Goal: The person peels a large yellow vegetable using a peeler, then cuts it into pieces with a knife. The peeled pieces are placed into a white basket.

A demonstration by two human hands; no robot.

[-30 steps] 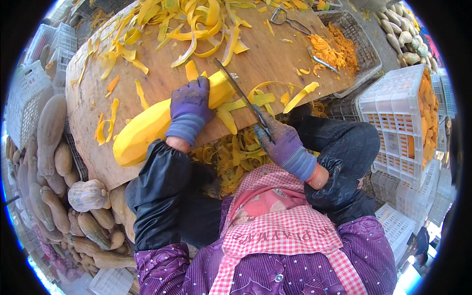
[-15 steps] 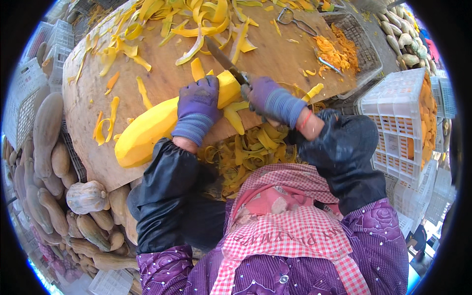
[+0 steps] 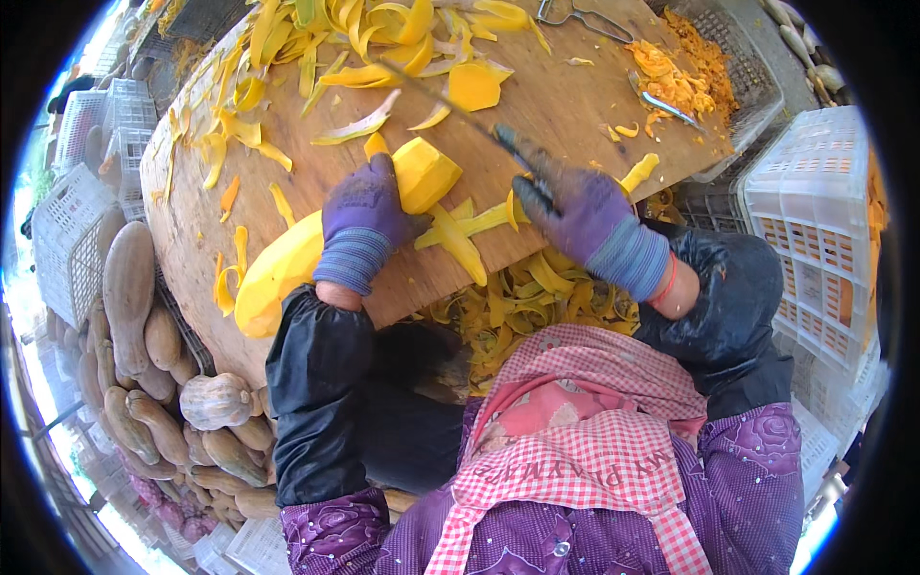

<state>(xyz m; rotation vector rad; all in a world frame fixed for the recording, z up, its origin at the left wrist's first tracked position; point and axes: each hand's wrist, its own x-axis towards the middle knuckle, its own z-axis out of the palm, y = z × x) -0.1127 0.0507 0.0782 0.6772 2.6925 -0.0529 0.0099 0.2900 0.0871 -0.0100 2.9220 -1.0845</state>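
A long, peeled yellow pumpkin (image 3: 284,265) lies slantwise on the wooden board (image 3: 206,182). My left hand (image 3: 366,206), in a purple knitted glove, is closed over it near its far end, where a flat cut face shows. My right hand (image 3: 580,211), gloved the same way and slightly blurred, grips a knife (image 3: 450,107). Its long, thin blade is raised over the board and points to the far left, apart from the pumpkin. Beyond the pumpkin lies a cut-off yellow chunk (image 3: 474,86). Peel strips (image 3: 452,240) rest between my hands.
Peelings (image 3: 383,38) heap at the board's far side, near a peeler (image 3: 585,21). Orange pulp (image 3: 671,77) and a metal tool (image 3: 671,108) lie at the far right. White crates (image 3: 810,220) stand right; unpeeled pumpkins (image 3: 129,297) pile left. More peel (image 3: 546,297) lies below the board's near edge.
The pumpkin's far end has come off, and the chunk now lies beyond it. My right hand has drawn the knife away to the right. The whole view has shifted a little.
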